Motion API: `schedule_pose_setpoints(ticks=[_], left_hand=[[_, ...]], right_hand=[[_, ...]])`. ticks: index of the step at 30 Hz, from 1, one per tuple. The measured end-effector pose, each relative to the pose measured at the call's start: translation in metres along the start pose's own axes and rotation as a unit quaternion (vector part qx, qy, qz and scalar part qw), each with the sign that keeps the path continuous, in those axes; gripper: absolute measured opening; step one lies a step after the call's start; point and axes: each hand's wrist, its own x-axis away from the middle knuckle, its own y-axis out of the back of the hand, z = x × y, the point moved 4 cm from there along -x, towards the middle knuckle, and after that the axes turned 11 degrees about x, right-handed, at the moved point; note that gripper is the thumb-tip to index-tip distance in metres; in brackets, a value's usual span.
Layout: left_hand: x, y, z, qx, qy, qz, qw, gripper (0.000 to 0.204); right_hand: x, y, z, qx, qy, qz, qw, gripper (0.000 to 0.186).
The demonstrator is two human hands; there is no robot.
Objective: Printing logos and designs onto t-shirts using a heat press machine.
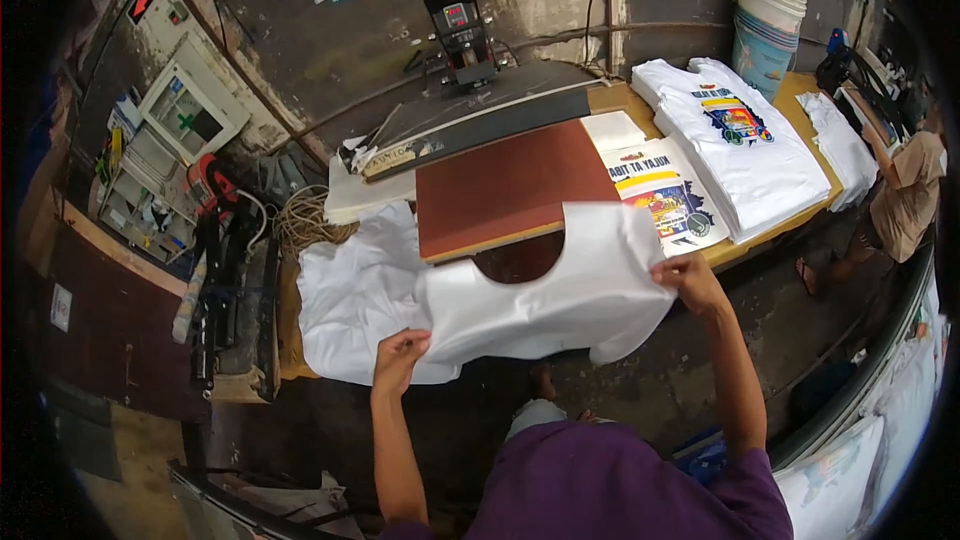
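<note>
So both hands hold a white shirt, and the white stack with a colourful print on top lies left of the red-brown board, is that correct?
Not quite: in the head view, the white stack lies right of the red-brown board. The left hand and right hand do hold a white shirt.

open: above brown board (508, 183) | blocks: shirt (530, 315) in front, white stack (765, 165) right

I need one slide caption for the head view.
Left hand and right hand hold a white shirt near a reddish-brown board.
</note>
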Motion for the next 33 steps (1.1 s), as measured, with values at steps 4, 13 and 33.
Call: schedule_pose_setpoints(ticks=[4,13,33], left_hand=[[0.057,0.007,-0.046,0.102,-0.075,-0.067,0.990,0.009],[0.051,-0.035,-0.078,0.070,-0.116,0.007,0.991,0.054],[-0.183,-0.016,-0.154,-0.172,-0.129,-0.098,0.972,0.053]], right_hand=[[0.037,0.028,0.030,-0.270,-0.004,-0.006,0.963,0.013],[0.041,0.041,0.063,-0.230,0.055,0.023,0.971,0.056],[-0.186,0.065,0.132,0.101,0.242,0.008,0.965,0.062]])
